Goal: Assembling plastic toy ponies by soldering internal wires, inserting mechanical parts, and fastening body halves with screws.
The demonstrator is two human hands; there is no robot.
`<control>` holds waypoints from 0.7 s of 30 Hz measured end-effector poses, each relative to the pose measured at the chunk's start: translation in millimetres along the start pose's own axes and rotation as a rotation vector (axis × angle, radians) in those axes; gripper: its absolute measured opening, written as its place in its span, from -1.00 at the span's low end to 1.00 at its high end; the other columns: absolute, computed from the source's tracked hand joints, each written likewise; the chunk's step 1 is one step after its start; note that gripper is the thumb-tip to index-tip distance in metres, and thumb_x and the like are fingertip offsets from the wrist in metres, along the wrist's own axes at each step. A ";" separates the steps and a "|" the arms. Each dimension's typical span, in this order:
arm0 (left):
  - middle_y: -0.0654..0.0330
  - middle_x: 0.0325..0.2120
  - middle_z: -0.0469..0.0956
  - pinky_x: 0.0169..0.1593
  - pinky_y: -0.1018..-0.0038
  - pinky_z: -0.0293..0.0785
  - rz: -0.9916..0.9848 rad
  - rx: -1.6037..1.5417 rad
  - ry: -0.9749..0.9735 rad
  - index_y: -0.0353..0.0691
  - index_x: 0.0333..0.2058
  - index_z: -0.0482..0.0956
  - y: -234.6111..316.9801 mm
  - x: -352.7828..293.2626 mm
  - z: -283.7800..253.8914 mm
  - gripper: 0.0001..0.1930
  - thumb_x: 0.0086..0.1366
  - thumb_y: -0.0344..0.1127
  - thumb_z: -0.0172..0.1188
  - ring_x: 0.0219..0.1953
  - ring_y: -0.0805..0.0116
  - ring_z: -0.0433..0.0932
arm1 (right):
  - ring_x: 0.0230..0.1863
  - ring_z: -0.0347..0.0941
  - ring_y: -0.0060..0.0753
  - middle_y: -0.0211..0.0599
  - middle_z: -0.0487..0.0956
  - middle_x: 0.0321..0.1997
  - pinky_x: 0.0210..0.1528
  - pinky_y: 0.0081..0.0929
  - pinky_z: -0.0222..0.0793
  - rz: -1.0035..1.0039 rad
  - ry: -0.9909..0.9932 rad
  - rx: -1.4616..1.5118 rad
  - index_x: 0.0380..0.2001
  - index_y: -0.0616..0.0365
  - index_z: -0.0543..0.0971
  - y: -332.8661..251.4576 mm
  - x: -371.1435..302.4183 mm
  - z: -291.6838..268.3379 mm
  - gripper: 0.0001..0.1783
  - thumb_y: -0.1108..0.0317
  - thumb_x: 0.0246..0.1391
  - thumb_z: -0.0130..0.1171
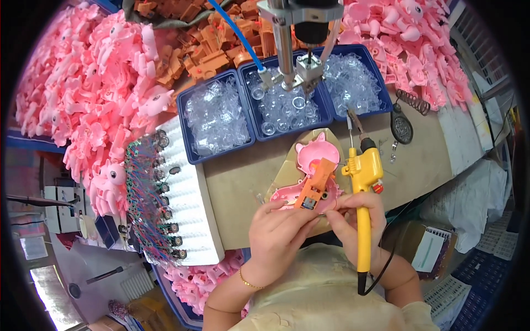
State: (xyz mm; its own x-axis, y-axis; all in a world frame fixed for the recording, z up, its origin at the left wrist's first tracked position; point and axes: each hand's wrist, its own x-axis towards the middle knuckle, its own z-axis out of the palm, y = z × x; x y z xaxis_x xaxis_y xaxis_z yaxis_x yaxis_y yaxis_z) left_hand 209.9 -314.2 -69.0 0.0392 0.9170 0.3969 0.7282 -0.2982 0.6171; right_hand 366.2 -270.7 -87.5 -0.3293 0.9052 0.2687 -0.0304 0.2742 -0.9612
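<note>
A pink toy half-shell [319, 154], shaped like an animal figure, lies hollow side up on a tan holder [289, 164]. An orange plastic housing [316, 183] sits tilted across its hollow, a small metal part showing at its near end. My left hand [280, 234] is closed, its fingertips on the near end of the housing. A yellow soldering gun [365, 171] rests in my right hand [353, 223], metal tip pointing away from me. That hand's thumb and fingers come together at the shell's right edge; whatever is pinched there is too small to make out.
Blue bins [251, 138] of clear plastic parts line the back, below a metal drilling head [287, 55]. Pink shells [110, 83] pile up left and right, orange housings [207, 55] behind. Wired round parts [152, 204] lie along a white foam tray [190, 220]. A coil spring stand [411, 102] stands right.
</note>
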 end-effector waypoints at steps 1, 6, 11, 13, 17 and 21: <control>0.24 -0.38 0.59 -0.12 0.37 0.38 -0.093 -0.060 -0.013 -0.17 -0.34 0.57 3.3 -1.8 0.2 -0.79 -0.03 -0.42 0.30 -0.36 0.37 0.56 | -0.40 0.39 -0.57 -0.19 0.48 -0.32 -0.37 -0.67 0.33 -0.005 -0.001 0.000 -0.23 0.13 0.21 0.3 0.6 0.0 -0.64 0.71 -0.03 0.06; 0.27 -0.42 0.59 0.05 0.29 0.24 -0.168 -0.180 0.065 -0.14 -0.39 0.59 7.7 3.7 -1.1 -0.84 -0.03 -0.43 0.29 -0.36 0.38 0.54 | -0.41 0.42 -0.58 -0.15 0.48 -0.32 -0.37 -0.67 0.40 -0.031 0.065 0.022 -0.21 0.14 0.19 3.6 4.3 0.4 -0.67 0.69 0.02 0.01; 0.36 -0.52 0.51 0.00 0.32 0.19 -0.067 0.024 -0.140 -0.07 -0.35 0.57 12.1 -0.5 -2.1 -0.82 -0.01 -0.37 0.28 -0.37 0.42 0.49 | -0.40 0.43 -0.56 -0.10 0.50 -0.28 -0.34 -0.67 0.41 -0.076 0.001 -0.021 -0.17 0.18 0.24 3.8 4.9 -5.3 -0.76 0.58 0.10 -0.03; 0.36 -0.52 0.49 -0.04 0.33 0.20 -0.120 0.086 -0.089 -0.06 -0.36 0.57 8.8 -5.3 -5.6 -0.82 -0.01 -0.38 0.28 -0.42 0.41 0.47 | -0.29 0.46 -0.45 -0.05 0.48 -0.19 -0.28 -0.62 0.41 -0.049 -0.099 -0.186 0.06 0.28 0.22 -2.3 0.3 -26.0 -0.53 0.24 0.17 0.00; 0.34 -0.47 0.48 -0.12 0.35 0.20 -0.183 0.158 -0.004 -0.08 -0.36 0.56 4.3 -15.5 -0.4 -0.82 -0.01 -0.39 0.28 -0.40 0.36 0.43 | -0.09 0.40 -0.32 -0.06 0.37 -0.02 -0.12 -0.50 0.36 -0.200 0.143 -0.689 0.19 0.35 0.04 21.9 -21.4 -68.7 -0.07 -0.18 0.02 0.04; 0.25 -0.45 0.47 -0.14 0.38 0.17 -0.213 0.130 0.010 -0.16 -0.43 0.54 6.6 -13.0 12.5 -0.86 -0.03 -0.44 0.28 -0.31 0.29 0.40 | -0.04 0.36 -0.28 -0.05 0.31 0.05 -0.07 -0.40 0.35 0.158 0.301 -0.185 0.20 0.36 0.01 -8.1 -30.6 -71.6 -0.01 -0.23 -0.01 0.05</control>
State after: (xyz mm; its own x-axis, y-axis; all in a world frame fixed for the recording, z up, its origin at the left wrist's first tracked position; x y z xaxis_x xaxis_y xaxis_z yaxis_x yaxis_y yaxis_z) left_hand 222.7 -324.8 -78.6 -0.1308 0.9527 0.2745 0.8011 -0.0616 0.5954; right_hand 444.1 -277.4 -83.5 -0.0241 0.9882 0.1510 0.1784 0.1529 -0.9720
